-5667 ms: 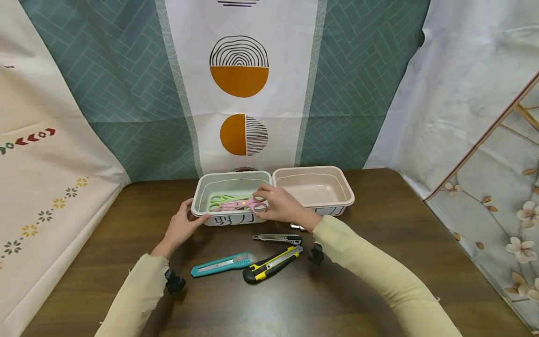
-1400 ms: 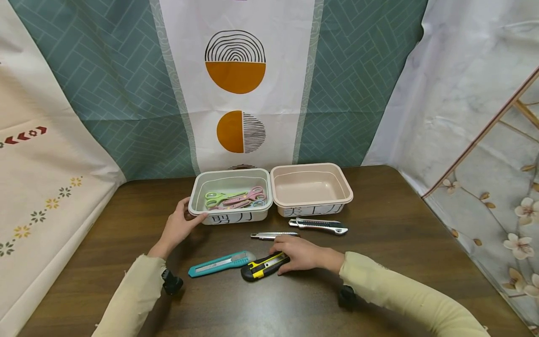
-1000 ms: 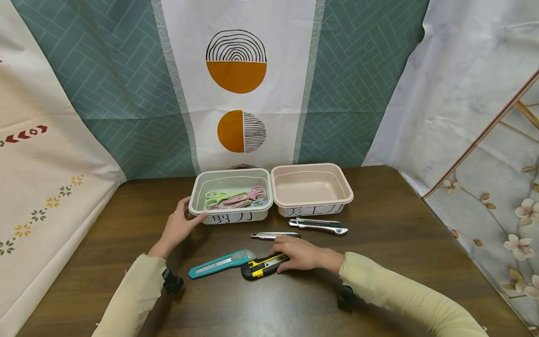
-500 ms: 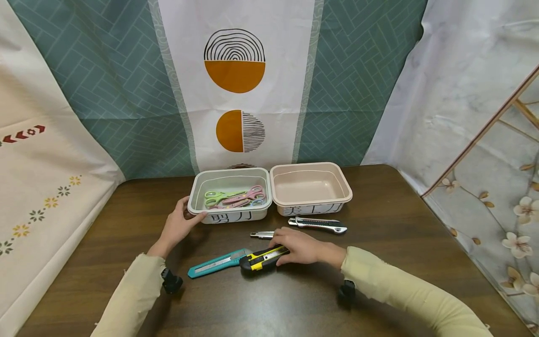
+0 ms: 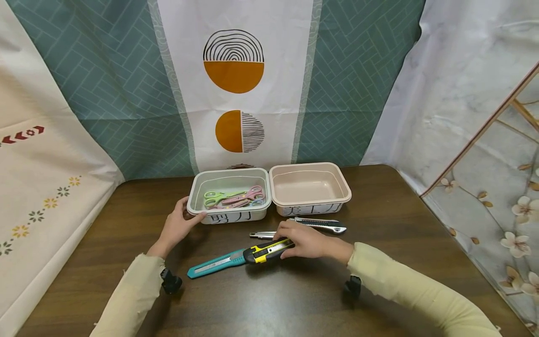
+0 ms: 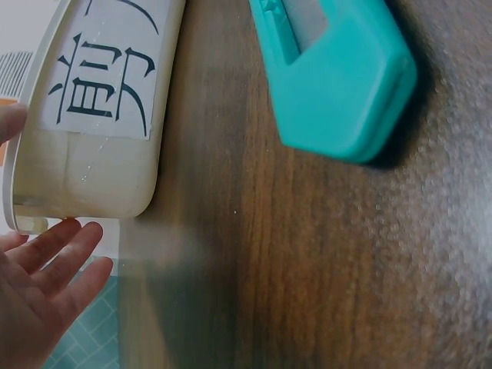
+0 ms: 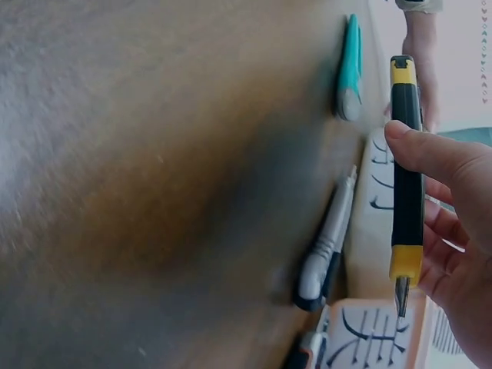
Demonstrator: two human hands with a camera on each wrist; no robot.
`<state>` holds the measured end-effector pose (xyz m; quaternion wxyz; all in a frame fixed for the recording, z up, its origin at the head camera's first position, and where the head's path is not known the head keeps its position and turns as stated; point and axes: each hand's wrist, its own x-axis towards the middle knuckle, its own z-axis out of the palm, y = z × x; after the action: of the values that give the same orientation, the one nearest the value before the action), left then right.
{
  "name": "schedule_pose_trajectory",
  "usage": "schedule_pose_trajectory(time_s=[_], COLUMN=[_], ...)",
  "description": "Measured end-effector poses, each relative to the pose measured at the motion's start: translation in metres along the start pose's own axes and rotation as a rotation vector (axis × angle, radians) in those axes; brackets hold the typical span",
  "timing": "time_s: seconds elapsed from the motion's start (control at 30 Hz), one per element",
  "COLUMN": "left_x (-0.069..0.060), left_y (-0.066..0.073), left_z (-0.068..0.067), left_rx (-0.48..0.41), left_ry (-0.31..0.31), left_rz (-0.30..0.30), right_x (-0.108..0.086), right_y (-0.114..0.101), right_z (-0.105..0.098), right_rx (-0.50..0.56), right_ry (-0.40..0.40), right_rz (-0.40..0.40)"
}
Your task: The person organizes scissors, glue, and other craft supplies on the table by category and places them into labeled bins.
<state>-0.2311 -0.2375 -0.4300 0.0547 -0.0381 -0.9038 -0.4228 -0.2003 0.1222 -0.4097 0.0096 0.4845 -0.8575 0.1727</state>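
My right hand [image 5: 309,241] grips a black-and-yellow utility knife [image 5: 262,252], raised off the table. In the right wrist view, the thumb presses one side of that utility knife [image 7: 407,192] and the fingers lie behind it. My left hand [image 5: 176,229] holds the near-left corner of the pale green bin [image 5: 210,174], thumb at the front, fingers along the side. Green scissors [image 5: 214,199], pink scissors [image 5: 252,192] and others lie inside. A teal utility knife [image 5: 214,265] lies below, its right end hidden behind the raised knife. A slim silver knife [image 5: 261,235] is partly covered by my right hand.
A pinkish bin [image 5: 311,168] stands right beside the green one; both bear handwritten labels in front. A white utility knife [image 5: 332,226] with a dark grip lies before it. Printed cloth [image 5: 233,121] hangs behind the wooden table [image 5: 236,309].
Earlier my right hand held pink scissors over the green bin; they now lie inside. It then grasped the black-and-yellow utility knife and lifted it up and rightward. The left hand has stayed put.
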Motion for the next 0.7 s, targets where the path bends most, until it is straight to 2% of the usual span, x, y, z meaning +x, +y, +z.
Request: schedule_pose_trajectory(time_s=[0.33, 0.7], left_x=[0.001, 0.0], left_y=[-0.002, -0.001], left_z=[0.001, 0.001], left_rx=[-0.006, -0.015], left_ry=[-0.003, -0.003], left_rz=[0.003, 0.005], right_x=[0.002, -0.002], right_y=[0.007, 0.019], right_z=[-0.021, -0.042], right_rx=[-0.015, -0.001], right_ry=[0.045, 0.056], right_rz=[0.01, 0.054])
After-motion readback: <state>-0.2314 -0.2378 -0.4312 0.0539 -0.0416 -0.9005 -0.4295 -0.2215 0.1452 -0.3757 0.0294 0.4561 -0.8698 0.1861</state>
